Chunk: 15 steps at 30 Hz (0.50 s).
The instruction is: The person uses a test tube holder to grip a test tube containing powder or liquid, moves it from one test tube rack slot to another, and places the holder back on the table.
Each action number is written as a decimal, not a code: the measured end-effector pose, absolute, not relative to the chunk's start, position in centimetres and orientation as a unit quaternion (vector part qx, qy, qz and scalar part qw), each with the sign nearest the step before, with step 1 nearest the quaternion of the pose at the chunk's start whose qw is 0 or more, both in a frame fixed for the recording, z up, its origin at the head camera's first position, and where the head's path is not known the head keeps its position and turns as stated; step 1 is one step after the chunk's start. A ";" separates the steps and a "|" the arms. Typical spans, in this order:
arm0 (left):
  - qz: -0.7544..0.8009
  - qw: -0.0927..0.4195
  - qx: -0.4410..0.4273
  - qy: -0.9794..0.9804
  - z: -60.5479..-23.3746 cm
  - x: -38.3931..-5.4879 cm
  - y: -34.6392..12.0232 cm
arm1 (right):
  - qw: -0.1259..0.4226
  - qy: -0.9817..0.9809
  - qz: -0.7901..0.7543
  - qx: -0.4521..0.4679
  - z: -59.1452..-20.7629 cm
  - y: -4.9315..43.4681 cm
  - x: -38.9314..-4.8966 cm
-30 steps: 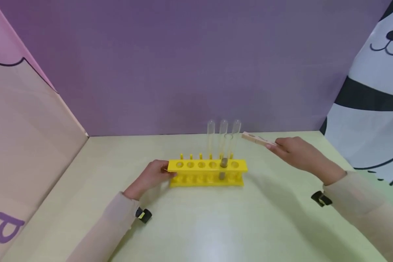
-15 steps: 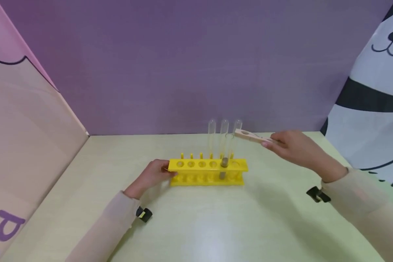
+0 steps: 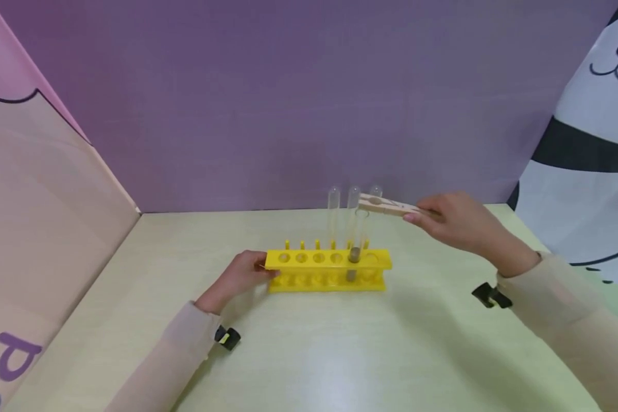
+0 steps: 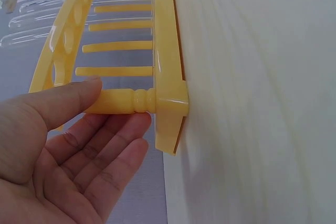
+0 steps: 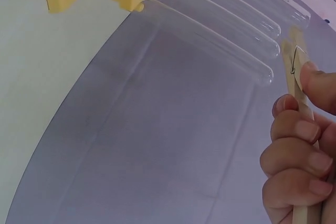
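Your left hand point(image 3: 243, 270) pinched the end post of a yellow plastic test-tube rack point(image 3: 329, 266) between thumb and fingers. The rack stood upright on a pale, wood-grained table point(image 3: 340, 355), in the space between your hands. Your right hand point(image 3: 455, 223), raised over the table, had its fingers curled round a pale wooden tube clamp point(image 3: 386, 204), its head pointing toward the left hand's side. That head was beside the upper part of an open-topped clear glass tube point(image 3: 360, 234) with dark contents, upright in the rack's second hole from the right-hand end; whether wood met glass could not be told. Behind it, farther from you, three clear glass tubes point(image 3: 333, 206) stood round ends up.

The table shone softly in front of your hands and carried a shadow under the right arm. Beyond them rose a plain purple wall point(image 3: 309, 103). Outside your left hand stood a cream and pink panel point(image 3: 31, 200) with purple lettering; outside your right, a panel with a black-and-white cartoon animal point(image 3: 587, 143).
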<state>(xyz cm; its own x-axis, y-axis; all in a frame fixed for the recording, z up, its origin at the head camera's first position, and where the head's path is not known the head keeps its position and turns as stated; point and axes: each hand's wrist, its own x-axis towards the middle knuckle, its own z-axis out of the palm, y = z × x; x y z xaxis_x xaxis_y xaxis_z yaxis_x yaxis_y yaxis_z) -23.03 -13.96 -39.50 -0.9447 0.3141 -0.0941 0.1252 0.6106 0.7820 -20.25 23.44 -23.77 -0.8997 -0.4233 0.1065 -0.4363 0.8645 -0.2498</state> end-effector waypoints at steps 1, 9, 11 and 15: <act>0.425 0.111 0.126 0.890 -39.5 -23.0 -13.9 | 0.027 -0.965 0.134 0.224 -23.8 23.4 -20.3; 0.424 0.115 0.116 0.891 -39.5 -23.0 -13.8 | 0.072 -0.959 0.130 0.241 -23.5 23.1 -20.2; 0.424 0.115 0.117 0.891 -39.5 -23.0 -13.8 | 0.082 -0.956 0.132 0.249 -23.4 22.9 -20.1; 0.426 0.115 0.116 0.890 -39.5 -23.0 -13.9 | 0.102 -0.949 0.130 0.270 -23.4 22.7 -20.1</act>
<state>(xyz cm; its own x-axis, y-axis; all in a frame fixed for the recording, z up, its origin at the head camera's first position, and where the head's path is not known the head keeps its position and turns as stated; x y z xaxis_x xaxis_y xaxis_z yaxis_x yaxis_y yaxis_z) -22.99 -13.88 -39.54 -0.9465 0.3048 -0.1065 0.1083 0.6106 0.7845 -20.08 22.68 -23.42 -0.8330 -0.4860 0.2643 -0.5391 0.8204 -0.1903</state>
